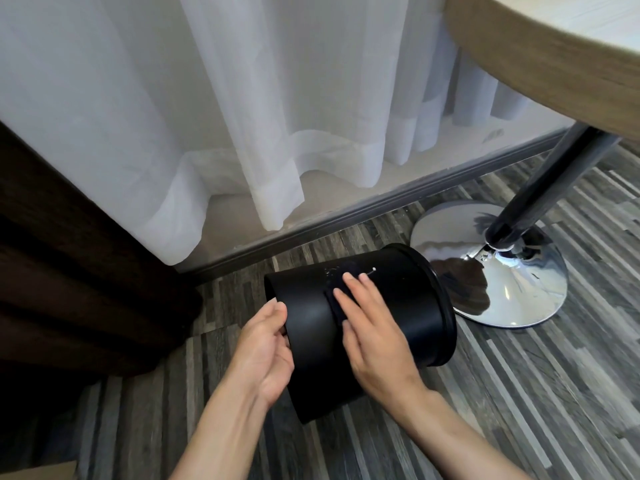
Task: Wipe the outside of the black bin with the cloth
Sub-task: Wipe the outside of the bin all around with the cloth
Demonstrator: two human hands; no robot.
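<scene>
The black bin point(408, 306) lies on its side on the floor, its base toward the left and its rimmed mouth toward the right. My left hand point(263, 351) cups the base end and steadies it. My right hand point(374, 327) lies flat on the bin's upper side, fingers stretched out, pressing a dark cloth point(341, 292) against the wall of the bin. The cloth is nearly the same colour as the bin and mostly hidden under my fingers. A few pale specks show on the bin just beyond my fingertips.
A chrome table base point(519, 289) with a dark pole point(554, 181) stands right of the bin, almost touching its rim. The round tabletop point(540, 53) overhangs at top right. White curtains point(207, 116) hang behind; dark wood furniture point(69, 271) stands at left.
</scene>
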